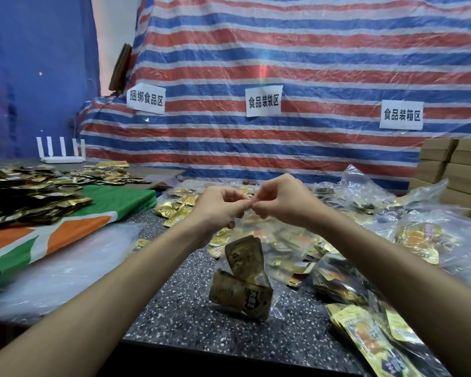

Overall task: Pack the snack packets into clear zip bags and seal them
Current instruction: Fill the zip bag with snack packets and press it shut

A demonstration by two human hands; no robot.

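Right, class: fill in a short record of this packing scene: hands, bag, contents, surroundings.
left hand: pinches the top edge of the zip bag
right hand: pinches the same edge
zip bag: clear, hanging from both hands
snack packets: dark, inside the bag's bottom
filled bags: piled right
cardboard boxes: stacked far right
loose packets: heaped on green cloth, left

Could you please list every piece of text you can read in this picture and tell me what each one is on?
"捆绑食品区": left paper sign on the striped tarp.
"食品装袋区": middle paper sign, same tarp.
"食品装箱区": right paper sign, same tarp.
Print on the snack packets inside the clear zip bag, and on the loose ones around it: too blurred to read.
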